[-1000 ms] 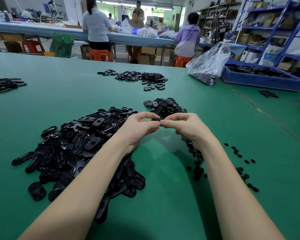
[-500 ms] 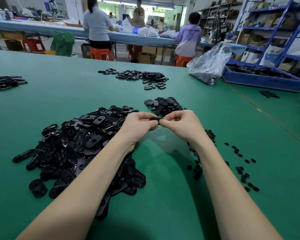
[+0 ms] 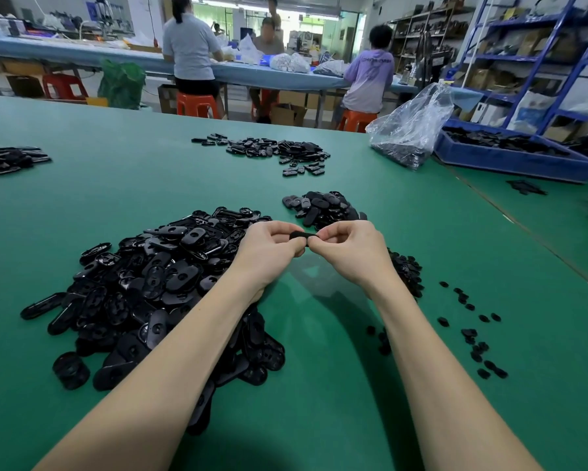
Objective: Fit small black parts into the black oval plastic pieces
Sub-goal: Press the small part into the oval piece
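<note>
A single black oval plastic piece (image 3: 302, 235) is held above the green table (image 3: 149, 185), between the two hands and clear of the surface. The left hand (image 3: 268, 249) pinches its left end with curled fingers and thumb; the right hand (image 3: 350, 248) pinches its right end in the same way. The fingertips of both hands meet at the piece, so most of it is covered and whether a small part sits in it cannot be determined.

Directly under and left of the left forearm lies a large heap of black oval pieces (image 3: 143, 290). A smaller heap of oval pieces (image 3: 321, 207) lies just beyond the hands. A dense cluster of small black parts (image 3: 406, 270) lies beside the right wrist, with loose small parts (image 3: 469, 331) scattered further right.

Farther back on the table are another spread of oval pieces (image 3: 275, 151), a clear plastic bag (image 3: 411, 127) holding dark parts, and a blue tray (image 3: 510, 158) with black items. A further dark pile (image 3: 10, 159) lies at the far left edge.
</note>
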The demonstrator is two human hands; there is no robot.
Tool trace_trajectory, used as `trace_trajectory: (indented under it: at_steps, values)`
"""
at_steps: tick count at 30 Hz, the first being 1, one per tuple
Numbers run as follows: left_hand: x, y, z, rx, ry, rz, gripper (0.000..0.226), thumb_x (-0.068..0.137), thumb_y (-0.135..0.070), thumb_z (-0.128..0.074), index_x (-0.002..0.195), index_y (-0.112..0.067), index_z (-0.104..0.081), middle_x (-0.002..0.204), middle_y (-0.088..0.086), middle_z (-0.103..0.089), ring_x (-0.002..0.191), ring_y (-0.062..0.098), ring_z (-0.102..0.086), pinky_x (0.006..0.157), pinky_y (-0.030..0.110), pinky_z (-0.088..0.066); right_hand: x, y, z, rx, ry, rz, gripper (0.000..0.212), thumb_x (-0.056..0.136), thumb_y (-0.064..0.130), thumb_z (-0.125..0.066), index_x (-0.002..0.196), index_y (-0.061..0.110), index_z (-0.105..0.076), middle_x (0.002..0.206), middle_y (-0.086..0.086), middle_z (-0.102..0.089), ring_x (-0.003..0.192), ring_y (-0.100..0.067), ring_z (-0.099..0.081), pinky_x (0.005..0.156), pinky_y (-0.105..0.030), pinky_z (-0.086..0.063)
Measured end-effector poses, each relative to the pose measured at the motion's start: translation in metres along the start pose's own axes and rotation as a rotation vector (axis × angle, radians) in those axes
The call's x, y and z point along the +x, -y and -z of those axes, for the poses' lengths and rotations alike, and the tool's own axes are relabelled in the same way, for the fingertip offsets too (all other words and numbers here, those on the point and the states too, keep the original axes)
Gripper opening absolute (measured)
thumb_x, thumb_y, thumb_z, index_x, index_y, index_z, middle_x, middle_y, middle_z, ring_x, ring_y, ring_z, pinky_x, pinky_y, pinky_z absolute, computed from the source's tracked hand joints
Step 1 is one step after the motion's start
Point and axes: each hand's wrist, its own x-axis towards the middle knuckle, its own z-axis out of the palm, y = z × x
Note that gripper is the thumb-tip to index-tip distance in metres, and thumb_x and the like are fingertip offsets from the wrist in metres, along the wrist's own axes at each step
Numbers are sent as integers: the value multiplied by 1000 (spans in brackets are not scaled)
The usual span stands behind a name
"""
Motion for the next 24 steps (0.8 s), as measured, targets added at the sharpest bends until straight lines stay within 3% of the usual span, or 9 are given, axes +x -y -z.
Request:
trace_trajectory:
  at_steps: [3,6,8,11,13,15,16,18,24]
  values:
    - [-1,0,0,-80,27,12,16,84,0,-73,88,-16,-72,81,7,-76,75,16,-69,85,29,-54,0,-2,7,16,59,53,11,83,29,-81,85,26,-71,64,15,-67,50,4,-52,53,-11,-40]
    - [1,3,1,-94,11,42,18,84,-2,-72,96,-15,-69,69,-2,-74,77,18,-70,90,33,-56,-2,-6,8,-109,74,155,20,79,30,-82,91,36,-68,73,15,-69,51,1,-53,58,-19,-46]
    - [3,5,1,-115,21,52,18,86,-4,-72,99,-15,-68,63,-8,-72,79,21,-71,97,40,-55,-1,-8,7,-204,30,158,18,78,35,-81,89,38,-68,74,21,-69,56,0,-55,64,-27,-51]
    - [5,6,1,-83,13,61,13,87,-10,-73,98,-14,-66,65,-7,-73,78,20,-71,98,44,-56,8,-12,9,-283,-112,93,16,78,43,-77,91,37,-68,74,25,-68,70,0,-61,61,-25,-44]
    - [5,9,2,22,17,50,9,87,-16,-73,94,-16,-68,75,-3,-74,78,19,-70,95,44,-57,20,-14,12,-314,-216,35,15,80,43,-75,91,35,-70,78,22,-69,81,-7,-65,61,-23,-39]
    - [6,11,4,269,48,6,8,86,-27,-73,92,-22,-70,84,-5,-73,83,12,-70,88,30,-56,40,-14,12,-346,-270,-12,15,81,42,-75,93,32,-73,86,17,-72,90,-13,-68,68,-25,-41]
    - [5,10,5,440,75,-33,9,86,-31,-72,92,-24,-71,86,-11,-71,85,7,-67,82,21,-51,52,-13,11,-369,-284,-27,17,82,41,-74,96,30,-73,91,15,-74,95,-15,-68,72,-26,-44]
    - [3,5,4,690,123,-110,9,89,-34,-68,92,-26,-70,82,-19,-66,86,3,-63,77,15,-41,76,-10,9,-414,-292,-52,21,84,41,-73,100,28,-74,99,10,-76,101,-20,-69,78,-28,-48]
    - [4,-4,3,866,199,-166,12,94,-26,-59,100,-22,-69,75,-16,-59,81,7,-57,78,15,-40,120,-9,0,-497,-246,-133,23,86,41,-74,103,27,-73,109,-1,-74,106,-27,-67,77,-29,-43]
